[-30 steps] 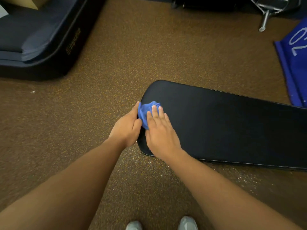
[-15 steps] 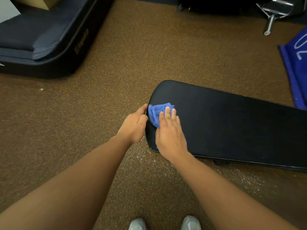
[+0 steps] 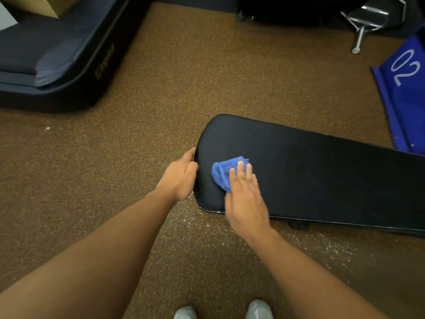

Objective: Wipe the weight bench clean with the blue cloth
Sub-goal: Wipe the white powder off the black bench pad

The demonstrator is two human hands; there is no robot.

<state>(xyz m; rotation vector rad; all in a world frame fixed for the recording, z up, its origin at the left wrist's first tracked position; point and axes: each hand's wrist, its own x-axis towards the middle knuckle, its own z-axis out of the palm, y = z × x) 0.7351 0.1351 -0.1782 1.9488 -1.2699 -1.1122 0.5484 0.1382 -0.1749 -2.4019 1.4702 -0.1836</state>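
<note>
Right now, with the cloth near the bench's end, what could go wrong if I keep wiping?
1. The blue cloth is bunched under the right hand's flat fingers, not gripped; it may slide out or miss strips of the weight bench.
2. It sits near the end by the left hand; a stroke that way could push it onto the floor, which shows pale specks there.

The long black padded weight bench (image 3: 322, 180) is plain and faintly glossy; the crumpled bright-blue cloth (image 3: 222, 174) is one solid colour. The brown rubber floor (image 3: 184, 77) is flecked all over with orange-yellow (some specks look whitish). A royal-blue fabric mat (image 3: 407, 100) bears white numerals, and the soft-toed shoes (image 3: 258, 310) are pale grey.
</note>
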